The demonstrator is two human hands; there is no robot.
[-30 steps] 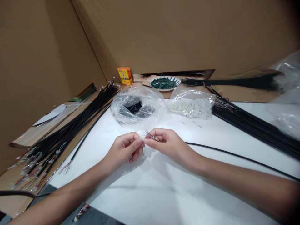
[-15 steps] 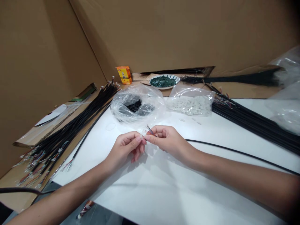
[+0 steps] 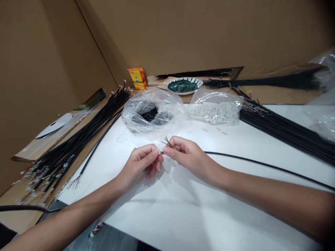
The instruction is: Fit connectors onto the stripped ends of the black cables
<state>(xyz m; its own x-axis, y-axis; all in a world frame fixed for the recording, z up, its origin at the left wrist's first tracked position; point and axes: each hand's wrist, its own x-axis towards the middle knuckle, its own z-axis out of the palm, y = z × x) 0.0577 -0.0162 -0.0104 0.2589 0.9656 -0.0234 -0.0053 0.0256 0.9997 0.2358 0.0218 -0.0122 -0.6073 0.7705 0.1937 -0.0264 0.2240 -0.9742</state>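
Observation:
Between the fingers of my right hand [image 3: 184, 150] is the stripped end of a black cable [image 3: 243, 158], which trails off to the right edge. Thin coloured wires [image 3: 166, 142] fan out above the right thumb. My left hand [image 3: 145, 160] pinches a tiny whitish piece, perhaps a connector, at its thumb and fingertip; the fingers mostly hide it. One wire seems to run into that piece from the right hand. The two hands almost touch at the fingertips, just above the white table surface [image 3: 162, 216].
Behind my hands lie a plastic bag of small black pieces [image 3: 149, 115] and a bag of white pieces [image 3: 214, 113]. Black cable bundles lie left [image 3: 86, 130] and right [image 3: 285, 130]. A plate of dark green stuff [image 3: 183, 86] and an orange box [image 3: 137, 78] stand by the cardboard wall.
The view has shifted slightly. Both hands keep their pinch, and the fanned wires above the right thumb sit a little differently.

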